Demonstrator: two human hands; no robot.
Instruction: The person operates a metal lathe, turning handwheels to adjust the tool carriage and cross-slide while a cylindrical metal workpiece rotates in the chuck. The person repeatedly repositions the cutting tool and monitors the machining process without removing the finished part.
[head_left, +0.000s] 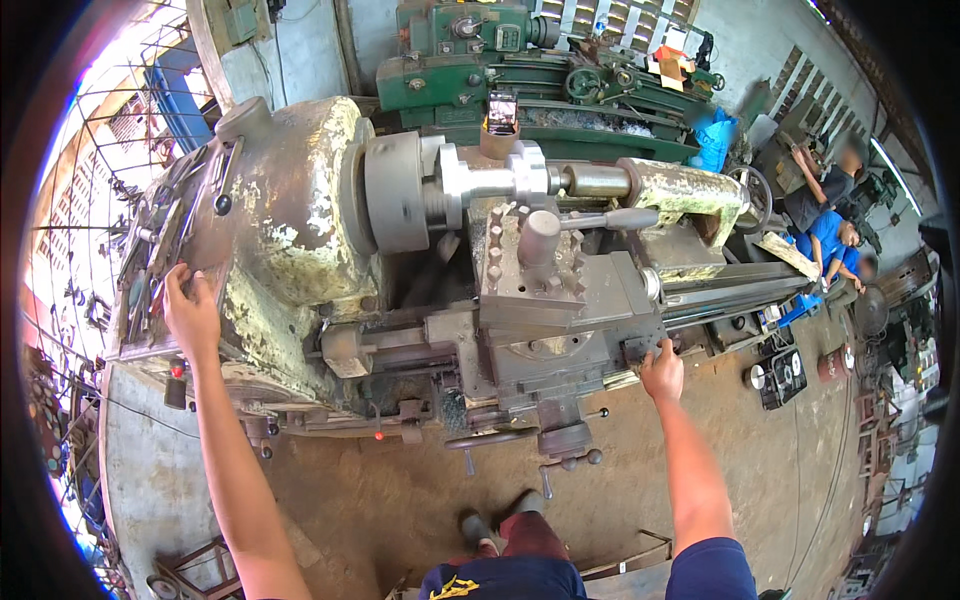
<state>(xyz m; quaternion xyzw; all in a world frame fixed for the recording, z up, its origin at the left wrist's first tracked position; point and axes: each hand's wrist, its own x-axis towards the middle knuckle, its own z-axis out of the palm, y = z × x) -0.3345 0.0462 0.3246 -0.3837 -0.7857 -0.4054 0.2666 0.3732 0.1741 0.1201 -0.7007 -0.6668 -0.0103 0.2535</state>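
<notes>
Machine: a large, worn lathe fills the middle of the view, its paint flaked to yellow and rust, standing on a dusty concrete floor. The person stands at its front, feet visible at the lower edge.
Left hand: the left hand lies flat, fingers spread, on the top front corner of the headstock, at the lathe's left end. It presses rather than grips; it looks like a bracing hold that steadies the body while leaning over the machine.
Right hand: the right hand rests at the right front edge of the carriage, fingers curled down over a small part there. Whether it clamps a handle or only touches the edge, I cannot tell.
Hands together: well apart, one at each end of the working zone, arms stretched wide across the front of the machine.
Workpiece: a bright metal shaft is held in the chuck and runs right to the tailstock, supported at both ends, probably so it stays true.
Tool post: the tool post, with its locking lever pointing right, sits on the carriage just in front of the shaft, close enough for a cutter to reach it.
Controls: handwheels and levers hang off the carriage's front apron, just above the feet, untouched.
Beyond: a green lathe stands behind, and other people in blue crouch at the far right.
</notes>
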